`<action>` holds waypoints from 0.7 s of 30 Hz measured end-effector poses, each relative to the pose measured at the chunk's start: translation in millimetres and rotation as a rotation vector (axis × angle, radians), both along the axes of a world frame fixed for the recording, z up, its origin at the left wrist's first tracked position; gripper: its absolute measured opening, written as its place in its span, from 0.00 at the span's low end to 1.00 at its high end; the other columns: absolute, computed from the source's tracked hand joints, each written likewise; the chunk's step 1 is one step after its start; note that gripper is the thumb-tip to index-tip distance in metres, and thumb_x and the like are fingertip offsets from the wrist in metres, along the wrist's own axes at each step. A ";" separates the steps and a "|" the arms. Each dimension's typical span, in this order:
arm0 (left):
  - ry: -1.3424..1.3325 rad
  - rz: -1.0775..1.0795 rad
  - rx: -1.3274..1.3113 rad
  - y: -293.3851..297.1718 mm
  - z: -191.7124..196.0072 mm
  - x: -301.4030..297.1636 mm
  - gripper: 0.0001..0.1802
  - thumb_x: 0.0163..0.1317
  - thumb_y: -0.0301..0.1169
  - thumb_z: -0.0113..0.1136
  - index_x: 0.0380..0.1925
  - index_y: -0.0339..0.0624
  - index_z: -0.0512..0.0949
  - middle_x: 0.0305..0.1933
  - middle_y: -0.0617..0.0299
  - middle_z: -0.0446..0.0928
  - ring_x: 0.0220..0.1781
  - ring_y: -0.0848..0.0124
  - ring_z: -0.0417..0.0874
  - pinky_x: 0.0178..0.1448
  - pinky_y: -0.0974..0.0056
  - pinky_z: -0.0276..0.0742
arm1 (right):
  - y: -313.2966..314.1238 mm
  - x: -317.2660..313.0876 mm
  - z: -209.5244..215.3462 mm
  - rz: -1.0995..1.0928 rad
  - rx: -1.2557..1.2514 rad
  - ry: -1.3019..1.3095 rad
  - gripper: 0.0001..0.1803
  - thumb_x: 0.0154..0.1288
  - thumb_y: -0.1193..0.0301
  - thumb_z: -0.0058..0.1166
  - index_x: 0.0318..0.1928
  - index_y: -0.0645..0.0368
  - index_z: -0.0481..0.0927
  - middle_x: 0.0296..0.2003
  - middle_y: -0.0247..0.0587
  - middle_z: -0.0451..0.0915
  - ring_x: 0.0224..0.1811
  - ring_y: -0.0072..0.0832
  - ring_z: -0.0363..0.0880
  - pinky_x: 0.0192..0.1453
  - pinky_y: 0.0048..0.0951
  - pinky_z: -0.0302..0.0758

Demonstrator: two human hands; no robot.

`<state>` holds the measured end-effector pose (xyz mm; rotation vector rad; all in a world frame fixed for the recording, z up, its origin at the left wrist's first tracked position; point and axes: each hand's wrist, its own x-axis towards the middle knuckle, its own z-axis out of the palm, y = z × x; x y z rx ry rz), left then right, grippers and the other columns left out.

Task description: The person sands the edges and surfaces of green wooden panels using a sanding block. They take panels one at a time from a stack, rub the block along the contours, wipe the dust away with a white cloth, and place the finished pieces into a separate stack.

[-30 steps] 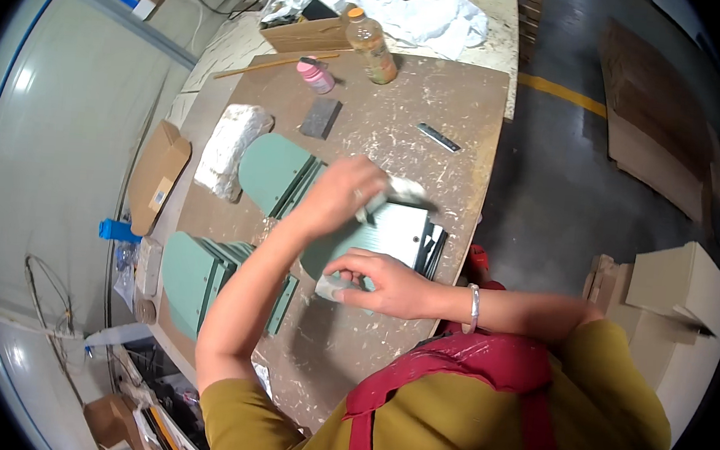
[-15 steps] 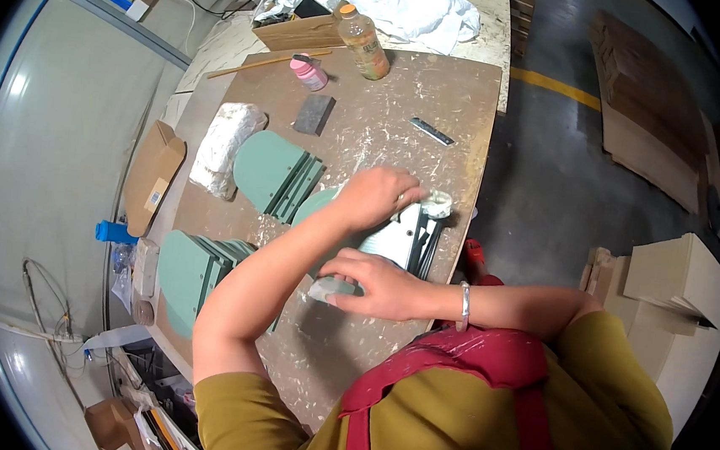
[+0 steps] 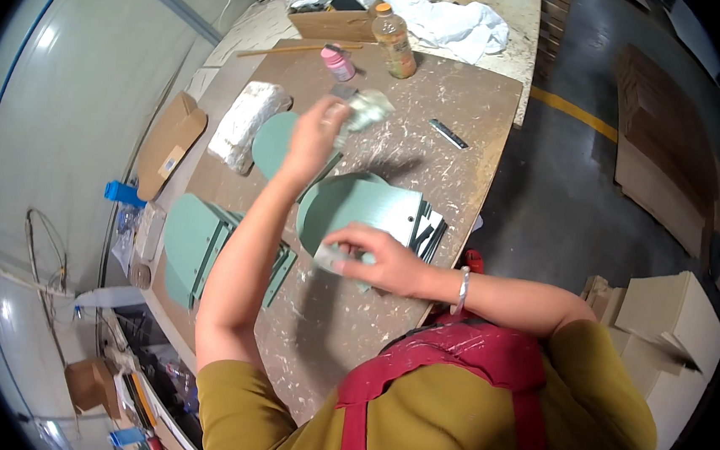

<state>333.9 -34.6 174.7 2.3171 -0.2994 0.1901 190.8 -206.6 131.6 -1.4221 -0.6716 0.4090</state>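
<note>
My left hand (image 3: 316, 137) is closed on a pale, crumpled cloth (image 3: 371, 109), both blurred by motion, held above the table beyond the middle stack. My right hand (image 3: 387, 261) has thumb and fingers pinched round a small greyish-white pad (image 3: 332, 259) that I cannot identify more closely. It is at the near edge of a green rounded panel (image 3: 353, 203), the top of a stack with dark and white edges showing at the right. A second green stack (image 3: 275, 138) is partly hidden by my left hand, and a third green stack (image 3: 185, 245) stands to the left.
A white wrapped bundle (image 3: 249, 123), a pink bottle (image 3: 339, 64), a drink bottle (image 3: 395, 42) and a dark flat tool (image 3: 449, 134) lie or stand on the brown board (image 3: 472, 90). Cardboard boxes (image 3: 657, 316) stand at the right.
My left hand has lifted the cloth from the right end of the middle panel and carried it away, up and left. My right hand still holds the pad. The whole view has shifted slightly.
</note>
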 end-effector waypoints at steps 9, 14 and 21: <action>-0.198 0.080 0.212 -44.9 -6.7 -139.8 0.16 0.66 0.39 0.66 0.49 0.42 0.82 0.52 0.55 0.82 0.57 0.56 0.82 0.59 0.54 0.77 | -68.1 136.7 64.5 -0.109 0.326 0.102 0.22 0.76 0.61 0.54 0.63 0.59 0.76 0.57 0.38 0.79 0.57 0.25 0.77 0.62 0.35 0.75; -0.204 0.251 0.762 -117.0 -42.7 -154.9 0.28 0.64 0.37 0.62 0.64 0.43 0.74 0.69 0.53 0.71 0.72 0.54 0.71 0.68 0.40 0.71 | 16.1 158.6 35.8 0.435 0.071 0.285 0.19 0.74 0.64 0.57 0.61 0.57 0.78 0.53 0.34 0.81 0.55 0.23 0.79 0.57 0.33 0.79; -0.231 0.266 0.844 -121.6 -59.6 -164.1 0.28 0.63 0.31 0.55 0.66 0.44 0.73 0.71 0.54 0.71 0.70 0.57 0.73 0.65 0.46 0.75 | 51.2 155.0 -18.3 0.638 0.012 0.578 0.17 0.75 0.67 0.57 0.59 0.58 0.77 0.51 0.34 0.81 0.52 0.23 0.81 0.59 0.32 0.80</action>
